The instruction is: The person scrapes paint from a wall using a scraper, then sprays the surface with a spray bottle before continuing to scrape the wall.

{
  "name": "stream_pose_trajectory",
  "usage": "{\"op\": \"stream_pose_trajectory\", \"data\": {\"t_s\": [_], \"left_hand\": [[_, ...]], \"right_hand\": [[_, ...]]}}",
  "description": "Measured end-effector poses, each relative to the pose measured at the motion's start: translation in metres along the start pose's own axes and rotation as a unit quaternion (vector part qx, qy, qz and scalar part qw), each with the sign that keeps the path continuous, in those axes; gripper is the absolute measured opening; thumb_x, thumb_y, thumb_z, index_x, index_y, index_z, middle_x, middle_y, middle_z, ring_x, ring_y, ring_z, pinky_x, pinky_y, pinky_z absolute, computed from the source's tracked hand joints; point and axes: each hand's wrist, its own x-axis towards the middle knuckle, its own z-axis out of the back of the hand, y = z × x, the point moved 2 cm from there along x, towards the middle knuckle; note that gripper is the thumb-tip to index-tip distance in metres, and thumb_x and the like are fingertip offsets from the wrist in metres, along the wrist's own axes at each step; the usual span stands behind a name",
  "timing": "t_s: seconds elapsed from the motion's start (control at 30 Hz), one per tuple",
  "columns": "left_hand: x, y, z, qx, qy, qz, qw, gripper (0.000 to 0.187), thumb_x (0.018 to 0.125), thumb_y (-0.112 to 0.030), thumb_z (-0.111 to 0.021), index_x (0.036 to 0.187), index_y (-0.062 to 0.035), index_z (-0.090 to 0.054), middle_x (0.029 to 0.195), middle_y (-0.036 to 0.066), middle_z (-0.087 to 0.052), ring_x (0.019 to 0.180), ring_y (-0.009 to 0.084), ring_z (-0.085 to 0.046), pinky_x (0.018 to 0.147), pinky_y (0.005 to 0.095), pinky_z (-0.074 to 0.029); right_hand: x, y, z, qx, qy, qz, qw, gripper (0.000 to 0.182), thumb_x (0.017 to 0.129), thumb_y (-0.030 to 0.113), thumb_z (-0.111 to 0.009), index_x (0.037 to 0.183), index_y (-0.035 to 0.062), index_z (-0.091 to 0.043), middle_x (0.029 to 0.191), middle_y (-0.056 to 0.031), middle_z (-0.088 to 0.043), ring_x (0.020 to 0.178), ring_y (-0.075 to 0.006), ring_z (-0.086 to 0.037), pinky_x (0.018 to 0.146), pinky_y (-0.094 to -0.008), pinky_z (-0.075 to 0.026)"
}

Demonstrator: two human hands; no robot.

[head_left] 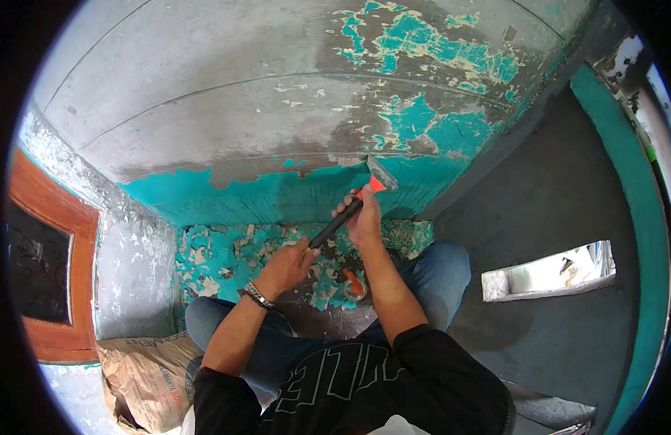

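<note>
Green paint point(422, 130) sticks in patches to the big grey wall point(205, 109). Far left of the scraper point(335, 225) is a brown wood frame point(82, 290), with a paper bag point(151, 377) just below. Paint chips point(209, 254) lie nearer the scraper. The left hand point(285, 270) grips its black handle low down; the right hand point(364, 217) grips higher, near its blade point(382, 174) at the wall. Right of the scraper is a bright hole point(549, 274).

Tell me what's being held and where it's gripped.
A scraper, two-handed: the left hand grips the lower end of its black handle, the right hand holds it higher, near the orange neck.
</note>
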Motion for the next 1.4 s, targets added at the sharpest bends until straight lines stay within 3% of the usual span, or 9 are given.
{"op": "stream_pose_trajectory", "data": {"t_s": [0.4,0.73,0.83,1.2,1.4], "left_hand": [[0.003,-0.007,-0.004,0.036,0.018,0.000,0.999,0.038,0.093,-0.027,-0.049,0.107,0.0086,-0.048,0.060,0.022,-0.056,0.061,0.0403,-0.058,0.055,0.0463,-0.044],[0.021,-0.019,-0.021,-0.004,0.026,-0.028,0.999,0.032,0.092,-0.025,-0.050,0.099,0.0059,-0.047,0.061,0.022,-0.055,0.063,0.0406,-0.057,0.055,0.0470,-0.042],[0.020,-0.020,-0.024,0.011,0.054,0.001,0.998,0.034,0.092,-0.026,-0.050,0.100,0.0068,-0.047,0.062,0.022,-0.056,0.063,0.0404,-0.057,0.055,0.0465,-0.042],[0.012,-0.013,-0.029,-0.057,0.071,-0.015,0.996,0.046,0.094,-0.030,-0.047,0.115,0.0103,-0.043,0.070,0.025,-0.058,0.068,0.0399,-0.059,0.059,0.0446,-0.044],[-0.002,-0.011,-0.021,-0.061,0.059,-0.027,0.996,0.036,0.095,-0.028,-0.045,0.105,0.0070,-0.043,0.067,0.023,-0.056,0.064,0.0391,-0.057,0.056,0.0447,-0.041]], "right_hand": [[0.000,0.006,0.002,-0.017,0.010,-0.009,1.000,0.040,0.093,0.047,-0.044,0.093,0.0075,-0.045,0.072,-0.0032,-0.048,0.065,-0.0185,-0.054,0.063,-0.0405,-0.049],[0.003,0.024,0.020,-0.008,-0.039,-0.001,0.999,0.039,0.095,0.047,-0.041,0.091,0.0081,-0.046,0.069,-0.0027,-0.046,0.062,-0.0185,-0.050,0.062,-0.0397,-0.045],[0.000,0.026,0.019,-0.012,-0.053,-0.008,0.998,0.039,0.095,0.046,-0.039,0.092,0.0084,-0.046,0.069,-0.0025,-0.045,0.061,-0.0181,-0.049,0.061,-0.0387,-0.044],[0.001,0.022,0.017,-0.051,-0.050,0.019,0.997,0.033,0.095,0.042,-0.042,0.092,0.0090,-0.044,0.071,-0.0031,-0.046,0.059,-0.0180,-0.049,0.058,-0.0364,-0.044],[-0.005,0.015,0.005,-0.104,-0.011,0.016,0.994,0.035,0.093,0.042,-0.047,0.091,0.0078,-0.043,0.069,-0.0042,-0.048,0.056,-0.0191,-0.052,0.055,-0.0363,-0.046]]}}
